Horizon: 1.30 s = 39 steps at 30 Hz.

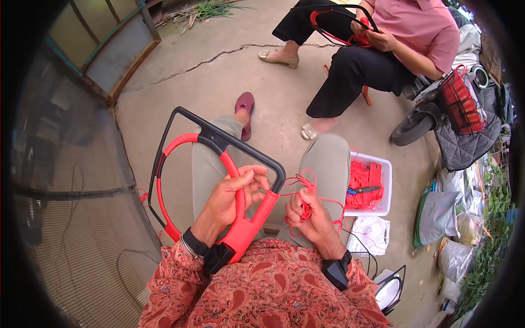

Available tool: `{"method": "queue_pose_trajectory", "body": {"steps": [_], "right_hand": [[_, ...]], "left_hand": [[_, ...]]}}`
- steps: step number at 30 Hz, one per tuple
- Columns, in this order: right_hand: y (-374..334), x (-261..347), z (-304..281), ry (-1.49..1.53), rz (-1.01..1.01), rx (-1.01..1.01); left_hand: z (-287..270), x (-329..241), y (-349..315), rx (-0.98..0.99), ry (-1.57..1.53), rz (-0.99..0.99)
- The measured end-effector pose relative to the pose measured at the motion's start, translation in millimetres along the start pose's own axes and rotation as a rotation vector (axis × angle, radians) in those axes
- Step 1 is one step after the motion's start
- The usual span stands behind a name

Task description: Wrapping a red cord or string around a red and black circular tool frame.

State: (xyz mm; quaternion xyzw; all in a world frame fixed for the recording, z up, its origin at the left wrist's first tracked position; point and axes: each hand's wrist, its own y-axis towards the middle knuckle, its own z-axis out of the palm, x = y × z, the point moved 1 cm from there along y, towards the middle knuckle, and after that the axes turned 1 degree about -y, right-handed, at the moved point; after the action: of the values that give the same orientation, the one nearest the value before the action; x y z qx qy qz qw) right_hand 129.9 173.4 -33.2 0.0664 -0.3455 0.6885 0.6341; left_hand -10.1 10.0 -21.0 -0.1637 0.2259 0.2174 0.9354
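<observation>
Across my lap lies a black frame (243, 146) with a curved inner loop, partly wrapped in red cord. The wrapped side (249, 232) rests close to my left forearm. My left hand (229, 199) is curled around the red inner loop, thumb across it. To its right, my right hand (316, 221) is closed on a bundle of thin red cord (307, 206). Loose loops of this cord hang around the fingers, and strands run from it to the frame's right corner. How the cord is fastened there is too small to tell.
At my right knee stands a white bin (386, 188) of red cord with scissors (363, 190) on top. A white bag (371, 236) lies beside it. Opposite, a seated person (394, 60) handles a similar frame. A mesh panel (82, 218) stands left; filled sacks (440, 216) are right.
</observation>
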Motion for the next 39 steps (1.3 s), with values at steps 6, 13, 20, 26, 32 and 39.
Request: {"method": "queue_pose_trajectory", "body": {"steps": [6,13,20,26,32,39], "right_hand": [[10.1,7.8,29.3,0.149,-0.220,-0.142],[16.9,10.5,19.5,0.090,-0.124,0.204],[11.6,27.3,25.2,-0.152,-0.154,0.106],[16.5,25.1,26.0,-0.236,-0.152,0.009],[7.3,28.0,13.8,-0.400,-0.108,-0.266],[-5.4,36.3,19.0,-0.370,-0.272,-0.329]], "left_hand": [[3.4,-0.7,-1.7,-0.023,-0.004,-0.010],[5.2,0.9,-1.3,-0.014,-0.019,-0.025],[5.6,6.4,1.7,-0.071,0.052,-0.043],[2.5,9.9,4.1,-0.070,0.101,-0.048],[2.7,7.7,2.6,-0.083,0.101,-0.044],[5.0,6.9,0.6,-0.034,0.032,-0.035]]}}
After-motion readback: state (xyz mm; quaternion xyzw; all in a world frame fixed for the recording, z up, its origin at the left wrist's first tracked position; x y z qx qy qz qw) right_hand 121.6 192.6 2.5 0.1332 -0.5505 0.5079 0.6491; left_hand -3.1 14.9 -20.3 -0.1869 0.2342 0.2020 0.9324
